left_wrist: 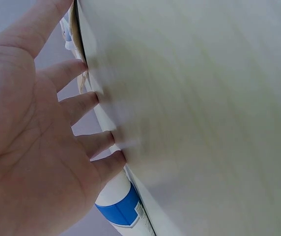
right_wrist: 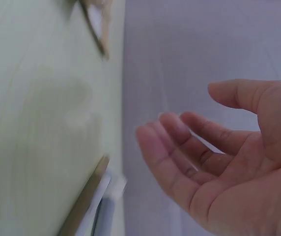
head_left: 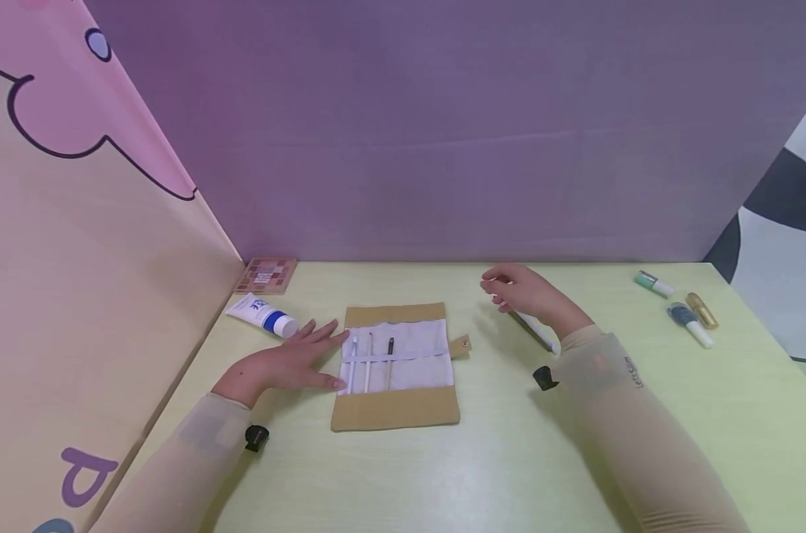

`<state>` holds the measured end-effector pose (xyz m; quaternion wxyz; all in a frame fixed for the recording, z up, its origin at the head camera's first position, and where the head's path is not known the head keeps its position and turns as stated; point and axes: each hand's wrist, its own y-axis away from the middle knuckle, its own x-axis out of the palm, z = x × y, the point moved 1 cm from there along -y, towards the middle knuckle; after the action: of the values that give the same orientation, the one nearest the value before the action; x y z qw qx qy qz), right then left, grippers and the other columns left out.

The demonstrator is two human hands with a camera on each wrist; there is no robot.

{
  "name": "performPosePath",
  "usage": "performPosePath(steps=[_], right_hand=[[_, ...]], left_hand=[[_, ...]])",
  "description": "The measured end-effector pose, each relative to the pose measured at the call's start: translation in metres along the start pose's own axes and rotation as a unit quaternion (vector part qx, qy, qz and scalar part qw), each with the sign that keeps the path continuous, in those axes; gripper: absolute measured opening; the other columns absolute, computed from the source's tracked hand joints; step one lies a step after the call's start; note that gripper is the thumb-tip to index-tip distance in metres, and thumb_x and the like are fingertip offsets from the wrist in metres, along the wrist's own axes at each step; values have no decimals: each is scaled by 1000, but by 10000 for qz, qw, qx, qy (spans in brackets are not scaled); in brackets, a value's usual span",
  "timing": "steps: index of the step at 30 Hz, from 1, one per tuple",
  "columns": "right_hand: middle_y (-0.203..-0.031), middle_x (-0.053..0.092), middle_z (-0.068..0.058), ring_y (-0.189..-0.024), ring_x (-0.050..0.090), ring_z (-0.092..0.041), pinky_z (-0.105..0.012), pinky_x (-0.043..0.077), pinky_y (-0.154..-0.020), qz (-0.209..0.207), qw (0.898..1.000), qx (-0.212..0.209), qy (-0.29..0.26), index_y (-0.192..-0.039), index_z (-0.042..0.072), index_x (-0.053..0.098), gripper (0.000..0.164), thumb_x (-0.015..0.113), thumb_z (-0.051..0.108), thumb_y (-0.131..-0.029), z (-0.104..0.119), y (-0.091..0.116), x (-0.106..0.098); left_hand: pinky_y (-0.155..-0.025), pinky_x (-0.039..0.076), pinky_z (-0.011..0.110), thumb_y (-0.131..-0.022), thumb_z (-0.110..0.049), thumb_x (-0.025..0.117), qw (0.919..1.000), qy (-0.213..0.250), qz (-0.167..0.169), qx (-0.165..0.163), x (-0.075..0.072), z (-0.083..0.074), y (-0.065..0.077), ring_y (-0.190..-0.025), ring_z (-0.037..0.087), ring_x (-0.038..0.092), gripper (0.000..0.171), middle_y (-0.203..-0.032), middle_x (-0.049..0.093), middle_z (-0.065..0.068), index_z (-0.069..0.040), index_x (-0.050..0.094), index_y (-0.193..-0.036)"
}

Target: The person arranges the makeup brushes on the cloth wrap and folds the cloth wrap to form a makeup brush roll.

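Now I see the left hand [head_left: 286,369] spread wide, gripping nothing, thumb and index at the left edge of the case [head_left: 396,411]. Right of it, pens [head_left: 534,332] lie beneath the right hand [head_left: 525,291], loosely curled and empty. Farther back: tube [head_left: 259,314], then palette [head_left: 266,275].

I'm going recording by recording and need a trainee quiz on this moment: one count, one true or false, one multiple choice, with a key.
1. How many slim sticks are tucked under the band of the open case?
2. True or false: the right hand holds nothing.
3. Which thing lies in the far left corner of the table? A) a gold bottle; B) the palette; C) the open case.

Key: 1. Three. 2. True. 3. B.
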<state>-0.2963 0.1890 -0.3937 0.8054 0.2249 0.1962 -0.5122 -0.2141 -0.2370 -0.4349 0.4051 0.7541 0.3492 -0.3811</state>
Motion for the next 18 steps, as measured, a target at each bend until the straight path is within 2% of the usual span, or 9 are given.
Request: performPosePath(steps=[3,6,9,14,18], right_hand=[[-116,63,-17,-104,61,-30,-42,55,-102,2,9995,228,231,-150,1,52,50,53,33,-112,-10,1,-6],[-108,65,-13,-100,62,-27,-45,52,-103,37,9964,331,786,-150,0,53,52,51,35,-112,-16,4,-10],[-115,69,-15,-99,65,-25,-47,50,-105,118,9891,394,1417,-149,2,55,52,49,38,-112,-21,7,-14],[-139,65,-20,-98,68,-25,-50,52,-106,426,9824,520,1742,-151,2,53,51,49,36,-112,-27,8,-14],[-146,62,-26,-118,69,-35,-55,52,-110,456,9773,333,2040,-152,0,51,49,52,27,-111,-29,6,-12]], left_hand=[[-126,14,82,-93,-65,73,10000,13,0,-38,1,1,0,-165,57,-4,103,-183,6,14,-25,22,-172],[-126,14,82,-93,-64,73,10000,63,3,-27,1,1,0,-165,57,-4,102,-183,6,15,-23,23,-172],[-126,14,82,-94,-63,73,10000,77,10,-20,1,0,1,-165,57,-4,102,-183,5,16,-22,23,-172],[-127,13,81,-94,-64,73,9999,69,35,-88,1,0,1,-166,55,-5,102,-183,5,13,-24,22,-173],[-126,13,82,-93,-64,73,10000,23,-7,-73,1,1,1,-165,56,-4,103,-183,5,14,-24,22,-173]])
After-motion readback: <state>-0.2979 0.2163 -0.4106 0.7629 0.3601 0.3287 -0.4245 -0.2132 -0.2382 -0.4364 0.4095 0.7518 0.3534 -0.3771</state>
